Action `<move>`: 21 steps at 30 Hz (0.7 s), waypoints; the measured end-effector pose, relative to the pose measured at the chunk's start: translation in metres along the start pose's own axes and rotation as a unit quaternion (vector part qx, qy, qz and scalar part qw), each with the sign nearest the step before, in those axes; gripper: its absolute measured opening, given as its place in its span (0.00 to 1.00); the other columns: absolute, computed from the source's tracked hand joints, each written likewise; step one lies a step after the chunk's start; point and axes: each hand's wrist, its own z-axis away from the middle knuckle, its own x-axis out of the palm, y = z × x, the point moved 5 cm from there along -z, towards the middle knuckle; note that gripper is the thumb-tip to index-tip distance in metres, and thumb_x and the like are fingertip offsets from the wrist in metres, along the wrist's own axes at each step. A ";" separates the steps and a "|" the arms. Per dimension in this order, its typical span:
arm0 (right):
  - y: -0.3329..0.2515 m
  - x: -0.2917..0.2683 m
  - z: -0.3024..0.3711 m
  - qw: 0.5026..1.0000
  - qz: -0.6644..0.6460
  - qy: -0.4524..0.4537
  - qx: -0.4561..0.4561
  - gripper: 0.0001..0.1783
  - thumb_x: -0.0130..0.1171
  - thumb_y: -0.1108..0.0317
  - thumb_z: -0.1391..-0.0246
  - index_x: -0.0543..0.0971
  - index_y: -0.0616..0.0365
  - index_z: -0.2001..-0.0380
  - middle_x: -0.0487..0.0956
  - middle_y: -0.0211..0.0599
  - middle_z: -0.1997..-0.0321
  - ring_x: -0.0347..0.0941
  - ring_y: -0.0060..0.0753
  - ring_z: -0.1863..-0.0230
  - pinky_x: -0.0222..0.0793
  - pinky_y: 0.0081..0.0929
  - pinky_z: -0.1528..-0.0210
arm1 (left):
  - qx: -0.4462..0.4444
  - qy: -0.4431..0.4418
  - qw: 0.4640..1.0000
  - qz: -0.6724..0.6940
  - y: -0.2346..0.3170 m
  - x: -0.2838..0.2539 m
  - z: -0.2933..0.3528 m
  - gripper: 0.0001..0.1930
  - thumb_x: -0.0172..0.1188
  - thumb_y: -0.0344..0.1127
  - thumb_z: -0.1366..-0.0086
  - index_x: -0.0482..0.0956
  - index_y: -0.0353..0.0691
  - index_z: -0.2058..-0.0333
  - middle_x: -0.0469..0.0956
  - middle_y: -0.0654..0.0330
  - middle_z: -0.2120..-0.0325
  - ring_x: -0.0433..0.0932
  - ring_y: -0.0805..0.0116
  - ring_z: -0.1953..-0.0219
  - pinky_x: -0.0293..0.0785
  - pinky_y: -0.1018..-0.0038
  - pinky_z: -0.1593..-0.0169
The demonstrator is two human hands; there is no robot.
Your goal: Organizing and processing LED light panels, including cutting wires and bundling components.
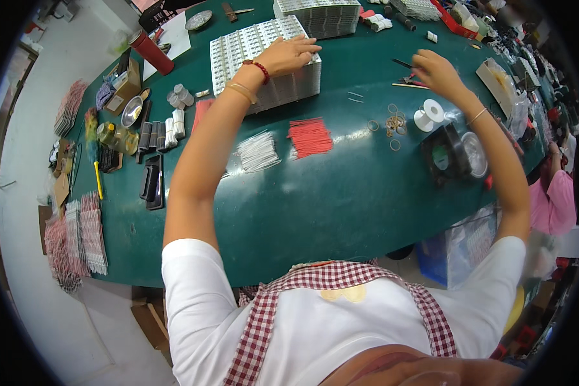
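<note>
My left hand (291, 55) lies with its fingers stretched out over the top right edge of a tall stack of white panels (257, 40) dotted with small parts in rows. Over the table to the right, my right hand (436, 72) is curled, its fingertips closed on a thin dark tool (402, 63) whose exact kind is too small to tell. Just below it are red-handled pliers (413, 82) and a thin wooden stick (409, 85). Nearer me lie a bundle of white wires (258, 152) and a bundle of red wires (310, 137).
A white spool (429, 116), loose rubber bands (394, 122) and a black box (445, 154) sit right. Another panel stack (321, 18) stands behind. Leftward are a red tumbler (151, 53), a metal bowl (132, 111) and wire bundles (83, 235). A person in pink (553, 199) is far right.
</note>
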 end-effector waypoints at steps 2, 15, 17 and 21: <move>-0.070 0.007 -0.020 0.989 -0.019 0.042 -0.138 0.08 0.56 0.71 0.54 0.70 0.58 0.70 0.73 0.39 0.73 0.74 0.44 0.68 0.70 0.38 0.69 | 0.002 0.039 0.999 0.036 0.000 0.011 0.007 0.20 0.42 0.41 0.33 0.68 0.56 0.42 0.59 0.68 0.37 0.53 0.63 0.33 0.46 0.53 0.33; -0.163 0.110 -0.086 0.937 0.128 0.081 -0.315 0.06 0.54 0.68 0.55 0.69 0.55 0.73 0.71 0.27 0.81 0.72 0.25 0.76 0.65 0.24 0.76 | -0.023 0.051 0.996 0.069 -0.001 0.014 0.005 0.21 0.41 0.41 0.33 0.69 0.58 0.43 0.60 0.69 0.37 0.54 0.66 0.34 0.46 0.59 0.32; -0.163 0.112 -0.087 0.936 0.147 0.073 -0.311 0.08 0.54 0.68 0.56 0.71 0.57 0.70 0.71 0.26 0.80 0.70 0.24 0.76 0.62 0.22 0.75 | -0.028 0.059 0.997 0.048 -0.001 0.014 0.006 0.21 0.41 0.41 0.34 0.69 0.58 0.43 0.60 0.70 0.37 0.54 0.67 0.34 0.47 0.59 0.32; -0.169 0.107 -0.088 0.930 0.163 0.081 -0.319 0.06 0.54 0.68 0.56 0.70 0.55 0.74 0.73 0.27 0.80 0.73 0.25 0.76 0.64 0.23 0.75 | -0.030 0.060 0.996 0.052 -0.002 0.015 0.007 0.21 0.41 0.41 0.34 0.69 0.59 0.43 0.61 0.71 0.38 0.55 0.68 0.34 0.48 0.59 0.32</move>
